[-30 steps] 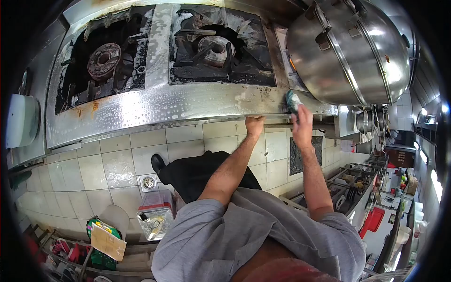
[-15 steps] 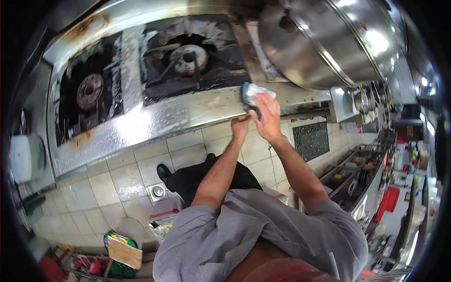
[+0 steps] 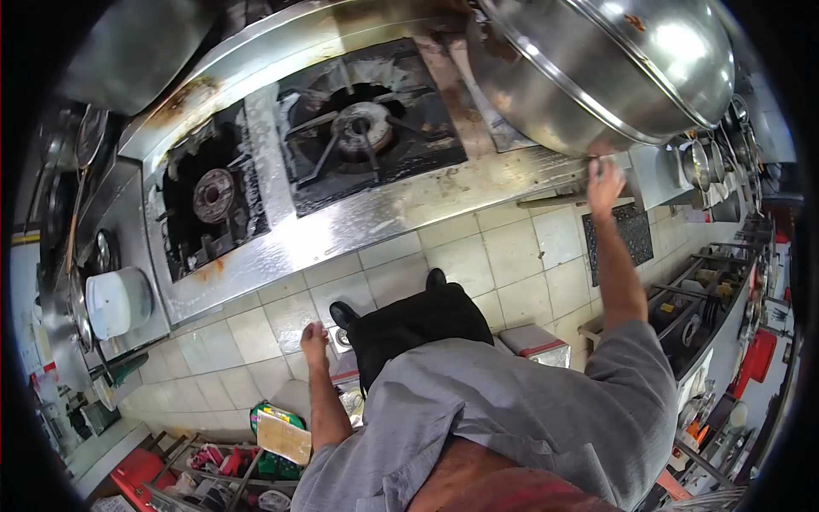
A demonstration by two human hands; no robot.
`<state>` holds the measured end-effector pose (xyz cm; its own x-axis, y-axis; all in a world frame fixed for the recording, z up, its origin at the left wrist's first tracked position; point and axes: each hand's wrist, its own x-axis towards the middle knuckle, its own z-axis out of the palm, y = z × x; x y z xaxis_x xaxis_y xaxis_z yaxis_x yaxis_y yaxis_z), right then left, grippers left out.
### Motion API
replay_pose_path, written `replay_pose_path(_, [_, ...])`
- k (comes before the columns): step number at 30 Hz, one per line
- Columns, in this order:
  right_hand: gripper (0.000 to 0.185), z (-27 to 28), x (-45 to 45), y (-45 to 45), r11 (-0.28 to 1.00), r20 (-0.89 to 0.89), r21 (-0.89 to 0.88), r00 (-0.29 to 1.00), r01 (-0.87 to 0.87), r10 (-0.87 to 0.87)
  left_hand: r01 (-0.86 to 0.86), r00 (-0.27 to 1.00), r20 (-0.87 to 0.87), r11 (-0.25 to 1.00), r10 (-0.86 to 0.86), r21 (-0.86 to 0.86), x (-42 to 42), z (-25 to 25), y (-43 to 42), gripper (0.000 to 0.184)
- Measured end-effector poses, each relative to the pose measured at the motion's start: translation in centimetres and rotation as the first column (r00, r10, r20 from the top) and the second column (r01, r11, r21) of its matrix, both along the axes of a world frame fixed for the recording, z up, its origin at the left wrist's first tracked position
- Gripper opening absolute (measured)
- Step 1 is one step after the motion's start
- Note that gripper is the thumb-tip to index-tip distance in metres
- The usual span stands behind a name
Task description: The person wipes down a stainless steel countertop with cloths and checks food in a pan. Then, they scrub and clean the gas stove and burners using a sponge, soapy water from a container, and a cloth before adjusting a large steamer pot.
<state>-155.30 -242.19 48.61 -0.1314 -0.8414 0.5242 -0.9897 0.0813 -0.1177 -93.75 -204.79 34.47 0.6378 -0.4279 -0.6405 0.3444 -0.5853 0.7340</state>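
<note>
My right hand (image 3: 606,183) reaches forward to the right end of the stove's steel front ledge (image 3: 358,224), just under the large metal pot (image 3: 589,68). Its fingers look stretched out and slightly apart near the ledge; whether they touch it or the pot I cannot tell. No cloth shows in it. Low on the left, away from the stove, hangs my left hand (image 3: 315,343), its fingers loosely bent and holding nothing visible. Two burners, the middle one (image 3: 363,132) and the left one (image 3: 213,194), sit in blackened, wet-looking wells.
A white plastic container (image 3: 119,303) stands at the stove's left end. Behind me are a crate with a board (image 3: 283,437) and a red bin (image 3: 136,474). A dark floor mat (image 3: 636,239) lies at right, near a rack (image 3: 695,316). Small pots (image 3: 695,166) hang beyond.
My right hand has moved right along the ledge, and the green-and-white cloth under it is out of sight. My left hand has left the ledge and dropped back to the left.
</note>
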Motion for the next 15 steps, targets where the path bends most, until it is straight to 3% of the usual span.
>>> replay_pose_path(1, [0.041,-0.3,4.2,1.3,0.991,-0.009,-0.111,0.997,-0.080,0.079,-0.037,0.999,0.032,0.999,0.037,-0.004,1.9,1.3,1.3,0.022])
replay_pose_path(3, [0.038,0.6,15.4,5.2,0.976,-0.056,-0.067,0.978,-0.205,0.202,-0.070,0.993,0.090,0.997,0.073,-0.039,5.2,2.7,3.1,0.041])
replay_pose_path(5, [0.033,1.0,26.5,8.4,0.902,0.055,-0.111,0.903,-0.418,0.426,-0.100,0.990,0.089,0.991,0.107,-0.086,7.3,4.9,3.0,0.042])
replay_pose_path(7, [0.032,2.2,36.9,12.0,0.842,0.174,-0.054,0.825,-0.537,0.538,0.035,0.982,0.186,0.984,-0.001,-0.177,9.4,7.1,2.2,0.042])
replay_pose_path(9, [0.030,1.4,46.4,15.5,0.710,0.226,-0.125,0.677,-0.693,0.700,0.181,0.951,0.292,0.945,-0.097,-0.274,11.7,8.7,1.9,0.039])
replay_pose_path(12, [0.026,3.1,58.4,20.0,0.578,0.233,-0.156,0.539,-0.801,0.809,0.359,0.850,0.471,0.913,-0.234,-0.193,16.6,10.9,2.4,0.036])
replay_pose_path(14, [0.024,4.8,66.4,21.7,0.434,0.241,-0.156,0.392,-0.887,0.888,0.382,0.856,0.454,0.894,-0.249,-0.232,20.1,14.3,3.4,0.035])
replay_pose_path(15, [0.024,5.5,68.9,21.7,0.407,0.368,-0.034,0.367,-0.913,0.854,0.376,0.851,0.462,0.904,-0.250,-0.204,22.4,15.1,4.5,0.034])
